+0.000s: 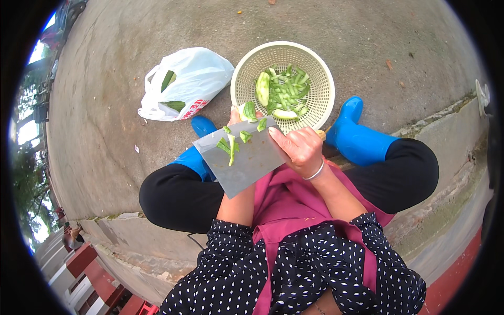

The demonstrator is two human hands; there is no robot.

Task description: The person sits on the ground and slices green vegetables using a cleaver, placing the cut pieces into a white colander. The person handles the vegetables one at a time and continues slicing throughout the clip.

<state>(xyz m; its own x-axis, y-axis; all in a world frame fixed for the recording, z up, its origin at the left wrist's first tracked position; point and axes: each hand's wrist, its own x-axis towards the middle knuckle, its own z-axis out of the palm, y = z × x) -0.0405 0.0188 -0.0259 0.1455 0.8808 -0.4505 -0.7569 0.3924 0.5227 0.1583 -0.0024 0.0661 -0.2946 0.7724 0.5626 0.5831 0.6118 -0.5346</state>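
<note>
My right hand (302,149) is closed round the wooden handle of a wide cleaver (244,170), thumb against the blade. Several bits of cut green gourd (231,149) cling to the flat of the blade. Just beyond its far edge, my left hand (235,116) grips a pale green piece of gourd (247,111); the cleaver hides most of that hand. A round cream plastic basket (241,79) sits right past the blade. Inside it lie cut green strips (291,89), a longer peeled piece (262,88) and a pale chunk (285,114).
A white plastic bag (197,71) with whole green gourds showing through its openings stands left of the basket on the concrete ground (367,47). My blue boots (354,131) flank the basket. I sit on a concrete ledge (126,236); red-and-white boards (86,262) are at lower left.
</note>
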